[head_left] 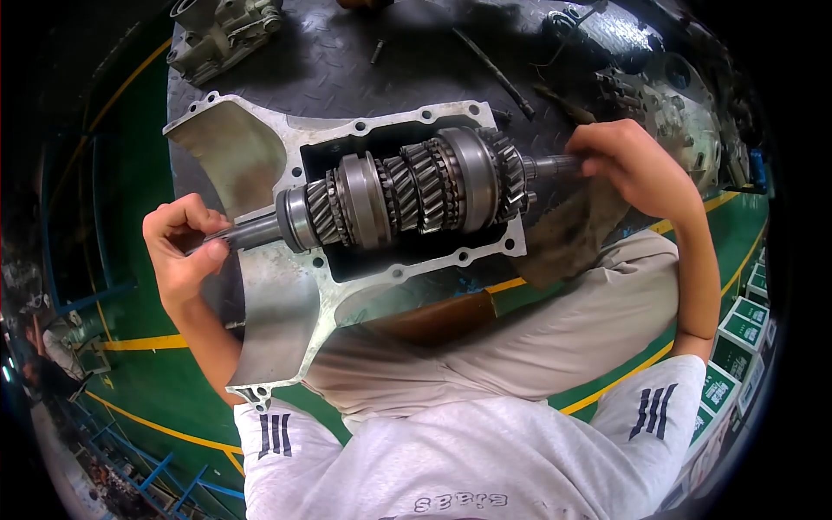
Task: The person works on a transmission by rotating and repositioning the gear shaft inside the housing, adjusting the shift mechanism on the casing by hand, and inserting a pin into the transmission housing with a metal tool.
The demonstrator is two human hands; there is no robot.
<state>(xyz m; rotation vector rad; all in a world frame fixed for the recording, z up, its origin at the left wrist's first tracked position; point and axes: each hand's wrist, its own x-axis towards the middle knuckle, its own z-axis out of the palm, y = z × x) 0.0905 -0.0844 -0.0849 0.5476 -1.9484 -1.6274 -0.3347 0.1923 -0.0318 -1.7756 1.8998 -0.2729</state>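
Note:
A gear shaft assembly (416, 186) with several helical gears and synchronizer rings lies lengthwise over the open cavity of a cast gearbox housing (325, 299). My left hand (182, 247) is closed round the plain shaft end at the left, thumb and fingers pinching it. On the right, my right hand (628, 165) grips the thinner splined end of the same shaft, fingers curled over the top. The housing's flared bell end points left, and its flange has bolt holes. How far the gears sit down inside the cavity I cannot tell.
The dark tread-plate bench (329, 61) carries another metal casting (224, 39) at the back left, a long rod (496, 74), a small pin (378, 52) and metal parts (667, 104) at the right. A brown cloth (576, 234) hangs near my right hand. Green boxes (732, 347) stand on the right.

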